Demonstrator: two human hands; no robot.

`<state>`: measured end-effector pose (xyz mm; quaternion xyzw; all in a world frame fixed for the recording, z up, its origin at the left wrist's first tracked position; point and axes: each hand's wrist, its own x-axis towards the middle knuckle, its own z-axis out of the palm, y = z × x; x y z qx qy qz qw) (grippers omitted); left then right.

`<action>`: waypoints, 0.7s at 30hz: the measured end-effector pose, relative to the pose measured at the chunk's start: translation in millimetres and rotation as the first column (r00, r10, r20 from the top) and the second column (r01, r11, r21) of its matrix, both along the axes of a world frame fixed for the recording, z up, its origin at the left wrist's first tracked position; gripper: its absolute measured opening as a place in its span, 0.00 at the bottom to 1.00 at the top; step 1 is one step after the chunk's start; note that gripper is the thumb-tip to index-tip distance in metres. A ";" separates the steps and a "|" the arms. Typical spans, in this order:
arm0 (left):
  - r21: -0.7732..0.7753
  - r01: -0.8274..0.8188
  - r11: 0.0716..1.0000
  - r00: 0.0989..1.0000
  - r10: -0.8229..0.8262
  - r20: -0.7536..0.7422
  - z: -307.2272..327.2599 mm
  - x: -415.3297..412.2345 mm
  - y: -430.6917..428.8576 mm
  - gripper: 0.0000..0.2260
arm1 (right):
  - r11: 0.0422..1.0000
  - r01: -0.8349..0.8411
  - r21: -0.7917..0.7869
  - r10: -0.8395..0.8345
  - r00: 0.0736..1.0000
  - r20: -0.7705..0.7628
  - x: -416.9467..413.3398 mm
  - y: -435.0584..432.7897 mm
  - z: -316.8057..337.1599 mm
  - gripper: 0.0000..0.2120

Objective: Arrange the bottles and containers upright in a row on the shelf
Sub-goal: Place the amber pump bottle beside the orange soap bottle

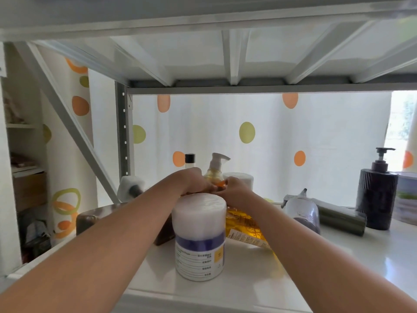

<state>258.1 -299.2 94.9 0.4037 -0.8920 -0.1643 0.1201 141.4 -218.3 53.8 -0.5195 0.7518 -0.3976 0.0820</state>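
Both hands meet mid-shelf behind the big white tub with the purple band (200, 236): left hand (191, 180) and right hand (234, 188) are on the amber pump bottle (215, 171), fingers curled at its neck, though I can't tell how tight. Bottle stands upright, just past the fingertips. The glossy white shelf (338, 263) has room to the right, where a clear bottle (302, 211) and olive tube (340, 219) lie on their sides.

Bright daylight pours through the dotted curtain (259, 143) behind, backlighting everything; the window gap (401, 123) blows out white, the shelf (372, 251) gleams with glare, and the edges bend and smear.
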 end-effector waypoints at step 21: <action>0.049 0.046 0.998 0.988 -0.038 -0.148 -0.3 21.4 14.2 0.25 | 0.985 -0.035 -0.169 0.036 0.999 0.001 15.5 17.3 -12.7 0.25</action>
